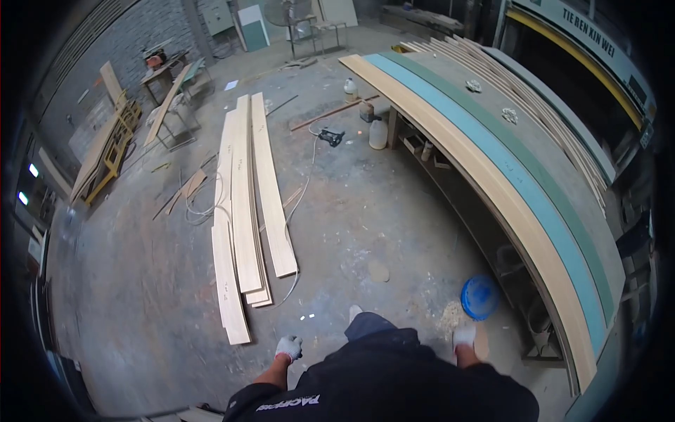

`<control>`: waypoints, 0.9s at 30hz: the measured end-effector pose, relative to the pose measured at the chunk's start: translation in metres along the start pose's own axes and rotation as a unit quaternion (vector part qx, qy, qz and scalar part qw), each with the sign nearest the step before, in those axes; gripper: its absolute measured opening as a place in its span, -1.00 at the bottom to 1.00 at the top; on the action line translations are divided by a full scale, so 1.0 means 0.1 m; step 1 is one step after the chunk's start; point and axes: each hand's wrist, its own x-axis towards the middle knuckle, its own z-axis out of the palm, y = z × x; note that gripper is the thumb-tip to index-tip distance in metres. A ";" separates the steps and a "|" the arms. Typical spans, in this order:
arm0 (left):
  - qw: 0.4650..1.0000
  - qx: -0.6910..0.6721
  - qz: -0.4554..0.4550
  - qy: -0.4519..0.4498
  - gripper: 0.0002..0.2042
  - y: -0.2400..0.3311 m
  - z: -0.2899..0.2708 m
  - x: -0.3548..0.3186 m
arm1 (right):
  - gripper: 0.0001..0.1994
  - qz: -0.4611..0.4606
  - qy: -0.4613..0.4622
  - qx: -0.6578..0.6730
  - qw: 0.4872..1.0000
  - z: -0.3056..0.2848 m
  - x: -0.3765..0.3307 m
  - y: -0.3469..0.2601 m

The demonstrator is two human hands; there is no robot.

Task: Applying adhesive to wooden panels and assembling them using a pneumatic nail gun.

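Note:
My left hand, in a pale work glove, hangs beside my body with its fingers curled in and nothing visible in them. It is nearest the close ends of the long light wooden boards, which lie stacked on the floor ahead to the left. My right hand, also gloved, hangs low on the other side, apart from the blue round bucket or lid on the floor. Its fingers are too unclear to make out. On the right, a long workbench carries a pale wooden board, a light blue strip and a green strip.
A white cable trails over the floor from a dark power tool. Near the bench stand a plastic jug and a smaller bottle. Offcuts lie left of the boards. A yellow-framed rack stands far left.

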 end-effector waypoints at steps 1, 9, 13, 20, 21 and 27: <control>0.999 0.042 0.010 0.016 -0.64 0.34 -0.20 0.18 | -0.73 -0.014 0.141 0.047 0.989 -0.54 0.47 -0.82; 0.988 -0.095 0.082 0.094 -0.69 2.51 -0.71 1.85 | -0.72 0.024 0.343 0.404 0.848 -5.17 2.23 -2.51; 0.994 -0.033 0.105 0.022 -0.72 3.29 -0.80 2.83 | -0.72 0.157 0.351 0.476 0.791 -5.56 3.28 -2.63; 0.942 0.197 0.262 -0.072 -0.60 6.09 -0.84 4.50 | -0.66 0.354 0.363 0.387 0.770 -5.54 3.54 -2.93; 0.858 0.349 0.375 -0.024 -0.60 6.58 -0.79 4.68 | -0.68 0.313 0.383 0.367 0.788 -5.68 3.51 -2.94; 0.675 0.324 0.653 -0.114 -0.66 9.85 0.86 4.03 | -0.63 0.225 0.319 0.227 0.892 -6.35 3.99 -2.91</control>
